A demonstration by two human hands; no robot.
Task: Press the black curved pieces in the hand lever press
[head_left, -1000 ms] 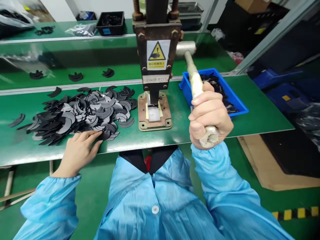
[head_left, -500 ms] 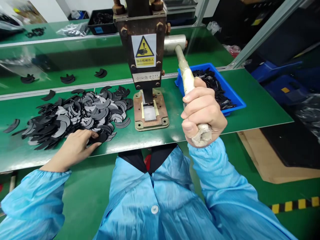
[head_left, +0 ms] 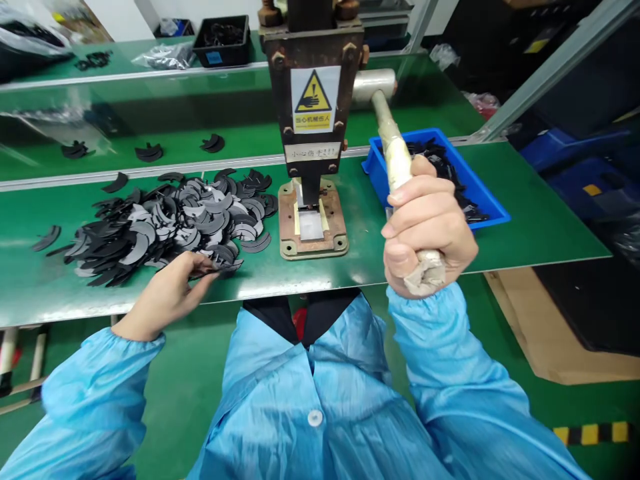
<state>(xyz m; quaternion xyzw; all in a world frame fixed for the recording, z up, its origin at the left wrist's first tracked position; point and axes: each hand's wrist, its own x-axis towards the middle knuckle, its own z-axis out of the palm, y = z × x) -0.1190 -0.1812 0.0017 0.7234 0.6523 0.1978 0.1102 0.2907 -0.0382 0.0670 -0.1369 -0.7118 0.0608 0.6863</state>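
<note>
My right hand point(head_left: 434, 230) is wrapped around the tape-covered handle of a press lever point(head_left: 399, 160). At the near edge of a pile of black and grey crescent-shaped pieces point(head_left: 200, 217), my left hand point(head_left: 173, 290) has thumb and fingers closed on a dark curved piece point(head_left: 228, 269). The fingers hide part of that piece. Between my hands stands a hand press point(head_left: 277, 87) with a yellow warning label. Under its ram, a small light metal block point(head_left: 311, 227) sits on the rusty base plate point(head_left: 336, 230), with no black piece visible on it.
Right of the press is a blue bin point(head_left: 493, 207) of black parts. Several crescent pieces lie apart, including one point(head_left: 47, 238) at far left. A black box point(head_left: 245, 40) and a plastic bag point(head_left: 167, 57) sit on the rear shelf. The green table's front edge point(head_left: 300, 291) runs before me.
The view has shifted, so the bench appears further right. My left fingers have closed on a dark curved piece at the pile's near edge. My right hand keeps its hold on the lever.
</note>
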